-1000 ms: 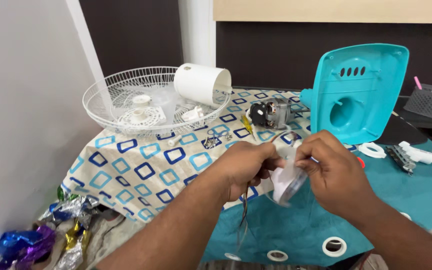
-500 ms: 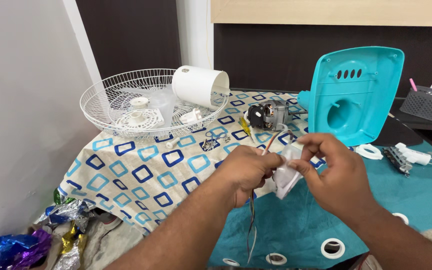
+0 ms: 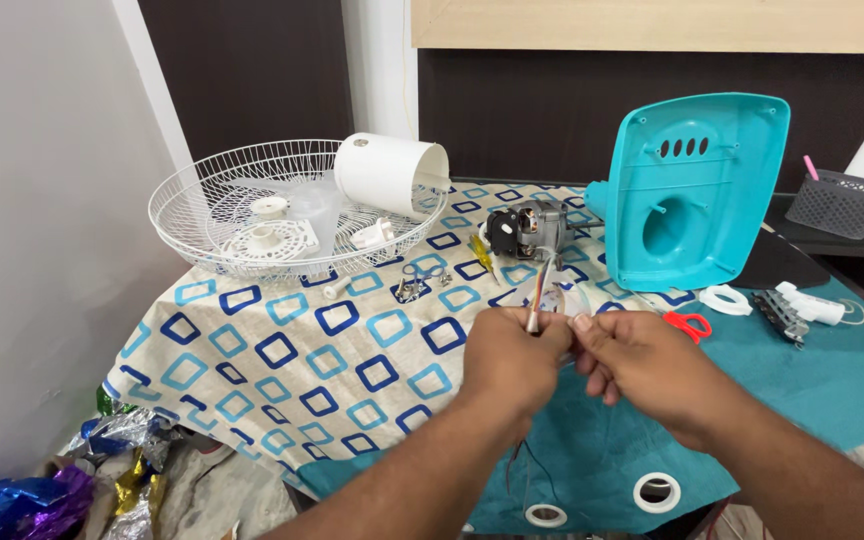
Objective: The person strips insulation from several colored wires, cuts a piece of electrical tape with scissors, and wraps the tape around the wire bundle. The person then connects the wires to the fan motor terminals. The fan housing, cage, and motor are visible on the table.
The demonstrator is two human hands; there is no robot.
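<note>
My left hand [image 3: 510, 362] and my right hand [image 3: 644, 368] meet over the table's front half. Both pinch a thin bundle of wires [image 3: 535, 300] whose ends stick up between my fingertips. The rest of the wires hangs down below my left wrist. A clear plastic piece [image 3: 570, 300] shows just behind my fingers. Beyond it lies a small grey fan motor [image 3: 528, 228] on the patterned cloth [image 3: 292, 350].
A white wire fan grille [image 3: 202, 200] holds a white cylindrical cover [image 3: 392, 172] at the back left. A teal fan housing [image 3: 692, 190] stands at the right, with red scissors [image 3: 689, 323] in front. Tape rolls [image 3: 657, 492] lie near the front edge, and foil wrappers [image 3: 42, 495] at the bottom left.
My hands have drawn closer together and the wire ends now stand up between my fingers. The clear plastic piece, earlier in my right hand, is mostly hidden behind them.
</note>
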